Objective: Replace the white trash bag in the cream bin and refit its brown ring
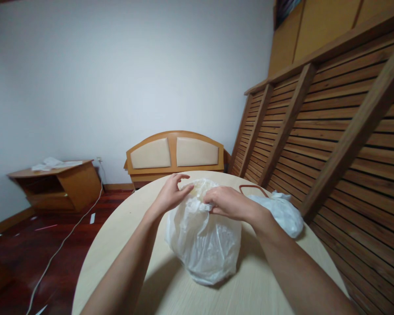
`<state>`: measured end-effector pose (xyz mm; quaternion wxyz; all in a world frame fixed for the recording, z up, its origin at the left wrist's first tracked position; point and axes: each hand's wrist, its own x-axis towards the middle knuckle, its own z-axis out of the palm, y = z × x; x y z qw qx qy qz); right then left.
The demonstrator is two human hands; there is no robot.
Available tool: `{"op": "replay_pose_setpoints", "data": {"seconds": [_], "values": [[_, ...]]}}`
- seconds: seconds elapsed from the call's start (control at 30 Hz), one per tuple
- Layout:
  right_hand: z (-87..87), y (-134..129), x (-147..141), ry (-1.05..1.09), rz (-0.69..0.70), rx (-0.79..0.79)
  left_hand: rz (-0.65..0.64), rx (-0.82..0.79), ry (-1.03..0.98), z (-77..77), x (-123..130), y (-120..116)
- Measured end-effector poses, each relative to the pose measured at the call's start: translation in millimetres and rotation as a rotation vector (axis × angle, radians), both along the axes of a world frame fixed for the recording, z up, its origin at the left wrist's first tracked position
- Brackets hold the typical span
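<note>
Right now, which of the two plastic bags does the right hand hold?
The nearer, central bag: the right hand pinches its top. The other bag lies farther right on the table.

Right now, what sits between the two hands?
The head view shows the upper part of the nearer white bag between the left hand and right hand.

We see a pale wall (pixel 151 65) across the far side, with an arched wooden headboard (pixel 173 151) low before it, set with two cream panels (pixel 151 153). To the left we have a low wooden cabinet (pixel 80 186) topped with papers (pixel 51 163), on dark reddish flooring (pixel 72 253). A slatted wooden frame (pixel 348 131) slants along our right, beneath tan cupboards (pixel 328 26). Near us is a rounded, light surface (pixel 118 245).
</note>
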<state>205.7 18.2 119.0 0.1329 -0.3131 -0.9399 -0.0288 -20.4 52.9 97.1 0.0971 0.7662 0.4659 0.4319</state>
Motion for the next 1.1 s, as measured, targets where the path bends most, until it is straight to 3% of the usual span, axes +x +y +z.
{"op": "replay_pose_setpoints", "data": {"seconds": [0.13,0.23,0.4,0.6,0.83,1.1], "values": [[-1.1,6,4,0.011,-0.053,0.008,-0.266,-0.044,0.118,9.9,2,-15],[-2.8,11,6,0.016,-0.067,0.009,-0.355,-0.145,0.223,9.4,3,-18],[-5.1,10,9,0.058,-0.116,0.002,-0.281,-0.071,0.395,2.9,4,-15],[2.7,-9,3,0.188,-0.064,-0.117,-0.232,-0.01,0.477,-4.8,6,-11],[-6.6,5,-2,0.043,-0.168,-0.051,-0.163,0.043,0.566,-11.0,-3,-1],[-7.7,4,1,0.109,-0.122,-0.065,-0.337,-0.006,0.375,4.1,3,-20]]}}
